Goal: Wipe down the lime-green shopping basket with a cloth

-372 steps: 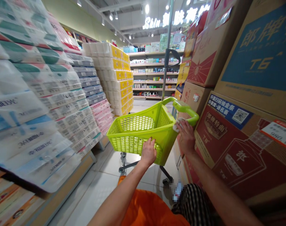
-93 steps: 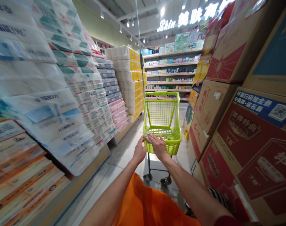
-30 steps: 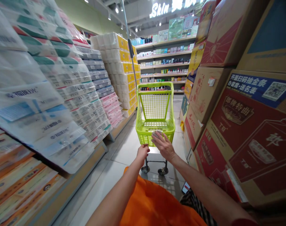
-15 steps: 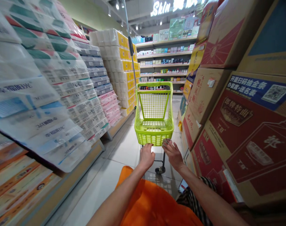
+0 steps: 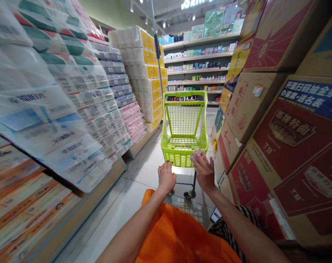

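A lime-green shopping cart [image 5: 184, 120] stands in the aisle with its mesh basket facing me. My left hand [image 5: 166, 178] reaches the lower front edge of the basket, its fingers curled against the rim. My right hand [image 5: 204, 171] presses a small whitish cloth [image 5: 196, 153] against the basket's front right corner, with the fingers lying over the cloth. The basket holds nothing that I can see. An orange garment [image 5: 179, 237] covers my lap at the bottom of the view.
Stacked packs of tissue paper [image 5: 73, 91] wall the left side on a low platform. Red and brown cartons [image 5: 286, 131] are piled close on the right. A grey pole [image 5: 157, 58] rises behind the cart. Shelves of small goods [image 5: 199, 62] close the far end.
My right hand has moved up with the cloth from below the basket's front edge to its right corner. My left hand stays at the lower front edge.
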Tool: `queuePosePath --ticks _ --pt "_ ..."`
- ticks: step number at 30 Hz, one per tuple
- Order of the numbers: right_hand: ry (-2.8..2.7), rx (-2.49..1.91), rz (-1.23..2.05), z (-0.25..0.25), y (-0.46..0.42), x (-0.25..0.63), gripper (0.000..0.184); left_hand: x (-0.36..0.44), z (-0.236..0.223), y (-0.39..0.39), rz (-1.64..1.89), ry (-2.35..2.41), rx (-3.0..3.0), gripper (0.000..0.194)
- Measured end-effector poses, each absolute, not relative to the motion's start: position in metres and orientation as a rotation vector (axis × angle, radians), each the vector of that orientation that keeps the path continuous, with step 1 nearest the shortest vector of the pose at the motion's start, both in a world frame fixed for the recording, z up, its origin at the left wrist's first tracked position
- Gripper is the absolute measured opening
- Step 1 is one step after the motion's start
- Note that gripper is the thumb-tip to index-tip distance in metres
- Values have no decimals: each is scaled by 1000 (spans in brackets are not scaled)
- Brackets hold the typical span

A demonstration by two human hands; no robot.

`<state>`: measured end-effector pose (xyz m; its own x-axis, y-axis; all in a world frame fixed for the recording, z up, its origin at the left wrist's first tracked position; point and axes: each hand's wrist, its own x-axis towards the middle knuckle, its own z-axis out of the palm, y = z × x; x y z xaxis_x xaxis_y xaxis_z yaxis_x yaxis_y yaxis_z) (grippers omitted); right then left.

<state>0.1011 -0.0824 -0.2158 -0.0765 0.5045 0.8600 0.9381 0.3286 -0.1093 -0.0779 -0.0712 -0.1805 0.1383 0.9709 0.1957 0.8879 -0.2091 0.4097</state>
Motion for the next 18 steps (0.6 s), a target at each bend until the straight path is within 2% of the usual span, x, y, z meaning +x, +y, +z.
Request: queuePosePath --ticks 6,13,18 --pt "-1812 -1323 -656 -225 -84 109 39 -78 -182 -70 634 1843 2206 50" --pt "-1895 -1172 -669 -211 -74 59 37 -80 -186 -70 676 1909 2227 58" --pt "-2113 -1124 -660 -227 -70 46 35 -92 -188 -71 626 1951 2265 62"
